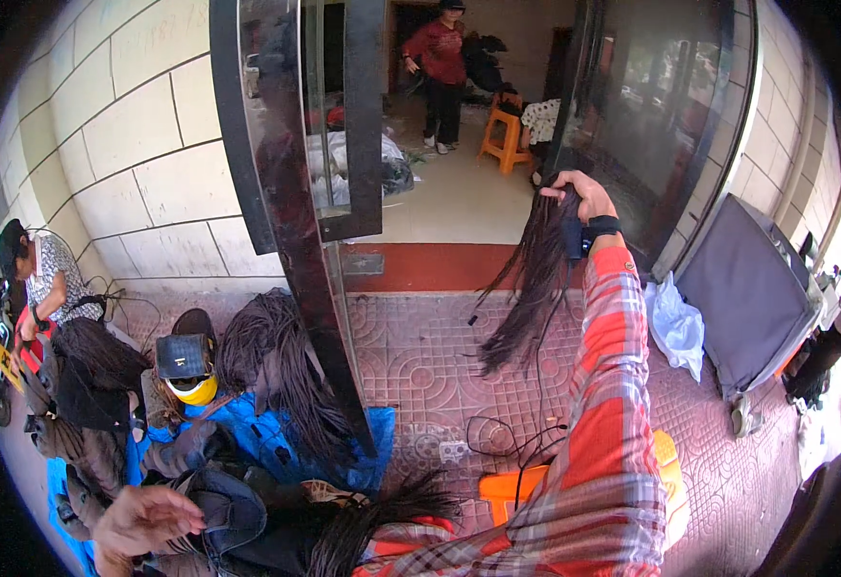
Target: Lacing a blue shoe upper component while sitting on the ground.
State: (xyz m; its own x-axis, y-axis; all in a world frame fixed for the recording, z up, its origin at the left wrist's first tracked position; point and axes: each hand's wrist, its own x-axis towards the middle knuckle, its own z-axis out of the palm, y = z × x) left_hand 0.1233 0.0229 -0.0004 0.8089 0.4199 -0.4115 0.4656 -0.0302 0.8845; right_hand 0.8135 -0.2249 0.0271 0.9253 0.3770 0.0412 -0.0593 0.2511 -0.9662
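My right hand point(589, 197), at the end of a stretched-out plaid sleeve, is closed round the top of a bundle of dark braided hair point(526, 288). Thin strands hang from it in front of the doorway, well above the floor. A black band circles that wrist. At the lower left, my left hand point(146, 519) has its fingers loosely bent and apart, with nothing visible in it. It is beside a black item with a rounded rim point(233, 510), whose kind I cannot make out. More dark braided hair point(411, 505) lies across my lap.
A glass door point(329, 288) stands ajar. Another person point(40, 279) sits at far left; one stands indoors point(439, 62). A braided heap point(286, 365) lies on a blue sheet point(372, 442). Orange stool point(512, 490), cables point(497, 447), white bag point(675, 327) and grey panel point(747, 288) are nearby.
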